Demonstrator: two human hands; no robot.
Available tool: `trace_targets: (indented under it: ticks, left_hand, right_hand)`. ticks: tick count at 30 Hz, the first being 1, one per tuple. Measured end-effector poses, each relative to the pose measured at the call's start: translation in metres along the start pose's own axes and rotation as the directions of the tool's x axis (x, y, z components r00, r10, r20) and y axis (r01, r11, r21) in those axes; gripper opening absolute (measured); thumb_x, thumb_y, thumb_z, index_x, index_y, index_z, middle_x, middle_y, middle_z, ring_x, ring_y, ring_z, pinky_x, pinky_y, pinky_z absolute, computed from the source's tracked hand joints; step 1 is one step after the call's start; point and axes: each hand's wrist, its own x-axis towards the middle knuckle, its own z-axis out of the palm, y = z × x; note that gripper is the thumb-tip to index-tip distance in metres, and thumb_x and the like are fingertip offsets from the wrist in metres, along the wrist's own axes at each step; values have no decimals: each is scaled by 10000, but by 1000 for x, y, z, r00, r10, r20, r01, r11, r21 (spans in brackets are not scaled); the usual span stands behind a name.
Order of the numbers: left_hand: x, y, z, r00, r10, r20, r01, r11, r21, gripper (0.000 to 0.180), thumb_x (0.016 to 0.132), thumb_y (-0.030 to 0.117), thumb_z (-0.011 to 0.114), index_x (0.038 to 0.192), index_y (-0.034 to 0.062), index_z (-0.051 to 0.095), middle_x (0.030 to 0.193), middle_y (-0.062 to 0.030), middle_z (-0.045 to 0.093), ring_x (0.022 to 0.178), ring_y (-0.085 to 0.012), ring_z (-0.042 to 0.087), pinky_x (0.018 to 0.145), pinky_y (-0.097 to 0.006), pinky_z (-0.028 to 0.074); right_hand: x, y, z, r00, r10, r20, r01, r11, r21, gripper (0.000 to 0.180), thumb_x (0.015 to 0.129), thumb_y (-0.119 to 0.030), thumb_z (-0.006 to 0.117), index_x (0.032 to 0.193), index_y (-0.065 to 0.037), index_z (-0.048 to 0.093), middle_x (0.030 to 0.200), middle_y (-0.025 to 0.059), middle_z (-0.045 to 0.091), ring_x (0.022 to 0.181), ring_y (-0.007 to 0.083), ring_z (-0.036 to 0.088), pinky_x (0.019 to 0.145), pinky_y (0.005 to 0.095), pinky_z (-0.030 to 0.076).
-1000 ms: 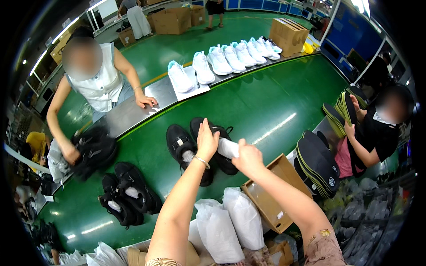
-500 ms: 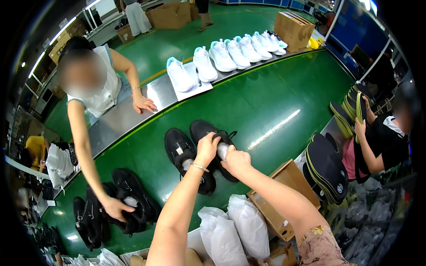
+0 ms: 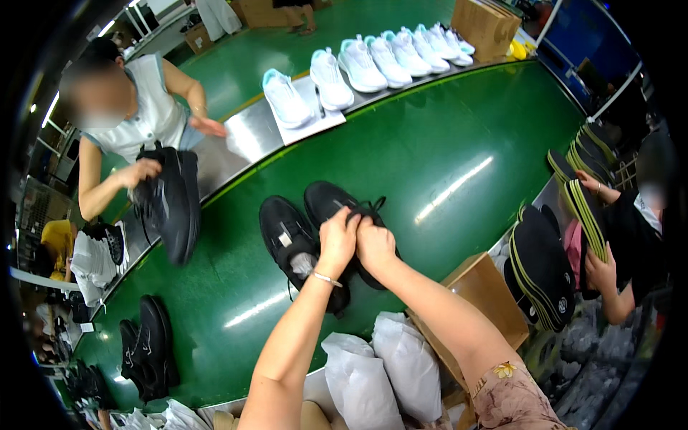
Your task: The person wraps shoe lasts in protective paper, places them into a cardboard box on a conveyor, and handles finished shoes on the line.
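Note:
Two black lace-up shoes stand side by side on the green belt in front of me. Over the right black shoe [image 3: 326, 199], my left hand [image 3: 337, 242] and my right hand [image 3: 375, 245] meet, closed on it about its laces and opening. A dark lace loop [image 3: 378, 205] sticks up beyond my right hand. My fingertips partly hide what they pinch, and the hands cover the shoe's opening. Just left of my left hand, the left black shoe [image 3: 276, 218] shows a pale crumpled stuffing [image 3: 303, 265] in its opening; neither hand holds it.
Across the belt [image 3: 437, 150], a co-worker lifts black shoes [image 3: 175, 208]. Another black pair [image 3: 154, 344] stands at the lower left. White shoes [image 3: 358, 64] line the far metal ledge. Nearby are white wrapped bundles [image 3: 362, 376], an open carton [image 3: 487, 297] and stacked black insoles [image 3: 537, 272].
My right hand has moved in against my left, and the pale stuffing in the right shoe no longer shows. The co-worker has raised black shoes off the belt towards the far ledge.

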Motion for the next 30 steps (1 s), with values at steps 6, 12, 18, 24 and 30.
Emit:
trace_targets:
  ticks: [6, 12, 18, 24, 30]
  left_hand:
    - [8, 7, -4, 998, -42, 49, 47, 995, -94, 245, 821, 199, 578, 935, -16, 605, 798, -233, 615, 781, -379, 604, 691, -403, 475]
    - [15, -17, -23, 977, -35, 209, 79, 976, -203, 382, 763, 255, 675, 1012, -20, 582, 877, -172, 643, 836, -300, 625, 761, -331, 483]
    - [-22, 15, -29, 970, 118, 210, -188, 917, 352, 1045, 574, 293, 811, 1367, 25, 185, 1369, -248, 282, 1260, -410, 293, 992, -432, 355]
    - [-37, 35, -38, 978, 188, -95, -135, 907, 399, 935, 667, 275, 759, 1332, -57, 191, 1320, -299, 312, 1218, -463, 306, 995, -457, 331]
    - [-63, 111, -102, 930, 352, -107, -288, 877, 384, 611, 781, 213, 651, 1236, -84, 372, 1193, -282, 480, 1129, -372, 465, 958, -384, 372]
  right_hand:
    - [3, -5, -12, 994, 98, 53, -101, 993, 65, 219, 782, -104, 525, 925, 43, 448, 715, 246, 622, 717, 376, 636, 660, 444, 516]
    - [-43, 9, -80, 995, 59, 80, -81, 946, 314, 589, 704, -114, 652, 1192, 45, 363, 872, 257, 601, 833, 393, 599, 727, 429, 491]
    - [-174, 68, -150, 976, 212, -53, -124, 738, 664, 378, 783, -104, 611, 1118, 14, 480, 773, 93, 611, 706, 168, 598, 661, 302, 478]
    - [-324, 95, -163, 925, 378, 18, -173, 379, 909, 103, 853, -82, 554, 881, 16, 560, 713, 39, 587, 649, 86, 550, 591, 219, 451]
    - [-419, 103, -140, 849, 529, -2, -219, 355, 909, 180, 883, -138, 546, 737, -37, 517, 604, -3, 522, 514, 38, 444, 472, 176, 363]
